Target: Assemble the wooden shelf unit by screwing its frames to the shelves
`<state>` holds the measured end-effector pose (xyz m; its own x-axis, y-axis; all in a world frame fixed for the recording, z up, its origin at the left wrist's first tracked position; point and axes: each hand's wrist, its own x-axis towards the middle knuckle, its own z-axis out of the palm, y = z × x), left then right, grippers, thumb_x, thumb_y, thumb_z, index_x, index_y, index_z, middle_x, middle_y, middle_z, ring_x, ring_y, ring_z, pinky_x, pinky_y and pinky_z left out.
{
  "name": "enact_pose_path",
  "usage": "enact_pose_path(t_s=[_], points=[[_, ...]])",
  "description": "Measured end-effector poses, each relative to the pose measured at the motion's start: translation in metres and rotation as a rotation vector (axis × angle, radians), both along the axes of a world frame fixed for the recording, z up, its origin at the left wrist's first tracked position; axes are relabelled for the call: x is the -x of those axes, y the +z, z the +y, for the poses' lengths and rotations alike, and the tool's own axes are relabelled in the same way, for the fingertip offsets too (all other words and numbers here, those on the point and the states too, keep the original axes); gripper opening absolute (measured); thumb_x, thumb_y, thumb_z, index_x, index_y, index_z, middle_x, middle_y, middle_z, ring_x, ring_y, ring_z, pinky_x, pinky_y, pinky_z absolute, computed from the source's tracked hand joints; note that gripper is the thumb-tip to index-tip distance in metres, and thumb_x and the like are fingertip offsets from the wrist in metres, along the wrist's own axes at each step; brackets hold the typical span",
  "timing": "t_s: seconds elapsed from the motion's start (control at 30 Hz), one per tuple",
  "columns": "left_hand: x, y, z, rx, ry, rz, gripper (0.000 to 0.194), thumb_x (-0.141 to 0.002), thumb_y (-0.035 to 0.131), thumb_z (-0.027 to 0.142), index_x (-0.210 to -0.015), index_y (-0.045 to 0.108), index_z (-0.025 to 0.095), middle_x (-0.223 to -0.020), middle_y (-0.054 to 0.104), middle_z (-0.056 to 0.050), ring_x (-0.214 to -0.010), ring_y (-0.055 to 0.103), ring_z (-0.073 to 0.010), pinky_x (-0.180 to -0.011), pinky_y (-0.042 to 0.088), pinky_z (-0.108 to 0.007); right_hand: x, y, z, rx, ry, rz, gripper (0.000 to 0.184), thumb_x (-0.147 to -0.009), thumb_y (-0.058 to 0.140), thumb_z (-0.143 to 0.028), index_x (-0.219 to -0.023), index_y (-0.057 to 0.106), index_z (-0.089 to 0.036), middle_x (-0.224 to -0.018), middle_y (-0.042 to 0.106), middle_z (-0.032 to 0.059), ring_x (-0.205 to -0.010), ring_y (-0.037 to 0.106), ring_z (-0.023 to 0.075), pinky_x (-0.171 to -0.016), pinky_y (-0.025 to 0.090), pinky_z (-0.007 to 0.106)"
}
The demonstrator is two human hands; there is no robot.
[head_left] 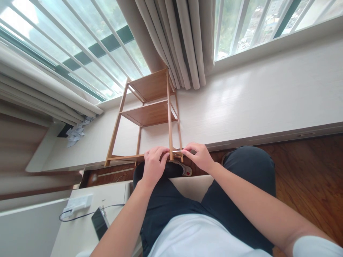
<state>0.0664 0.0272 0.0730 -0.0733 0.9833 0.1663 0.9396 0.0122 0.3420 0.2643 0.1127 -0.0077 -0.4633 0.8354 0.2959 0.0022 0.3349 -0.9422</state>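
Observation:
A small wooden shelf rack (146, 114) with slim posts leans tilted in front of me, its lower end towards my knees. My left hand (155, 160) is closed on the rack's lower right corner, thumb and fingers at the end of the bottom board by the post (170, 135). In my right hand (198, 155), thumb and fingers pinch a thin silver metal rod (177, 151). The rod points left, and its far end meets the side of that post. Its exact kind is too small to make out.
A white ledge (254, 96) runs under the barred windows, with curtains (184, 43) behind the rack. Crumpled white paper (76, 134) lies at left. Nearer, a white table (80, 232) bears a phone (100, 223), a cable and a power strip (77, 203).

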Motion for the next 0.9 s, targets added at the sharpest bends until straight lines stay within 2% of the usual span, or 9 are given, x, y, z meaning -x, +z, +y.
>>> enact_pose_path(t_s=[0.2, 0.37, 0.5, 0.67, 0.8, 0.87, 0.9], points=[[0.000, 0.000, -0.001, -0.011, -0.003, -0.018, 0.011, -0.099, 0.058, 0.024, -0.102, 0.069, 0.025, -0.106, 0.075, -0.003, -0.106, 0.066, -0.0223, -0.099, 0.038, -0.038, 0.004, 0.013, -0.007, 0.511, 0.118, 0.052, 0.037, -0.088, 0.068, -0.050, -0.073, 0.071, -0.017, -0.069, 0.070, 0.0032, -0.065, 0.062, 0.0149, -0.065, 0.049, 0.027], [0.001, -0.002, -0.001, -0.030, -0.009, -0.024, 0.010, -0.099, 0.058, 0.024, -0.101, 0.069, 0.024, -0.105, 0.075, -0.002, -0.105, 0.067, -0.0215, -0.098, 0.037, -0.037, 0.011, 0.018, -0.007, 0.753, 0.190, 0.128, 0.044, -0.079, 0.072, -0.056, -0.064, 0.068, -0.014, -0.057, 0.065, 0.0042, -0.053, 0.058, 0.0120, -0.057, 0.048, 0.024], [0.002, -0.005, -0.001, -0.040, -0.014, -0.020, 0.010, -0.099, 0.059, 0.023, -0.101, 0.069, 0.025, -0.103, 0.075, -0.001, -0.104, 0.067, -0.0211, -0.096, 0.036, -0.038, 0.012, 0.022, -0.010, 0.963, 0.182, 0.185, 0.042, -0.075, 0.076, -0.053, -0.065, 0.067, -0.013, -0.058, 0.065, 0.0049, -0.050, 0.057, 0.0109, -0.052, 0.047, 0.023], [0.004, -0.010, -0.001, -0.056, -0.019, -0.005, 0.011, -0.100, 0.059, 0.025, -0.102, 0.070, 0.025, -0.103, 0.075, -0.002, -0.104, 0.067, -0.0215, -0.095, 0.035, -0.039, 0.006, 0.030, -0.012, 1.049, 0.098, 0.311, 0.033, -0.077, 0.077, -0.043, -0.068, 0.064, -0.014, -0.060, 0.062, 0.0027, -0.051, 0.055, 0.0095, -0.052, 0.046, 0.022], [0.004, -0.012, 0.001, -0.086, -0.030, -0.026, 0.012, -0.099, 0.060, 0.026, -0.100, 0.071, 0.025, -0.104, 0.075, -0.003, -0.103, 0.066, -0.0220, -0.096, 0.037, -0.039, -0.008, 0.032, 0.000, 1.198, -0.046, 0.489, 0.030, -0.071, 0.078, -0.037, -0.066, 0.055, -0.018, -0.056, 0.053, -0.0028, -0.050, 0.047, 0.0086, -0.053, 0.044, 0.024], [0.003, -0.011, -0.001, -0.138, -0.026, -0.052, 0.011, -0.097, 0.062, 0.026, -0.103, 0.072, 0.025, -0.107, 0.073, -0.004, -0.104, 0.065, -0.0226, -0.098, 0.038, -0.039, -0.026, 0.029, 0.003, 1.121, -0.171, 0.424, 0.032, -0.068, 0.077, -0.041, -0.066, 0.054, -0.019, -0.057, 0.052, -0.0025, -0.051, 0.046, 0.0097, -0.056, 0.045, 0.026], [0.003, -0.010, -0.005, -0.172, -0.023, -0.064, 0.012, -0.097, 0.064, 0.025, -0.105, 0.073, 0.024, -0.109, 0.073, -0.005, -0.106, 0.065, -0.0229, -0.099, 0.039, -0.039, -0.039, 0.026, 0.002, 1.014, -0.255, 0.332, 0.033, -0.068, 0.076, -0.045, -0.066, 0.055, -0.020, -0.059, 0.056, -0.0005, -0.053, 0.049, 0.0115, -0.058, 0.045, 0.028]])
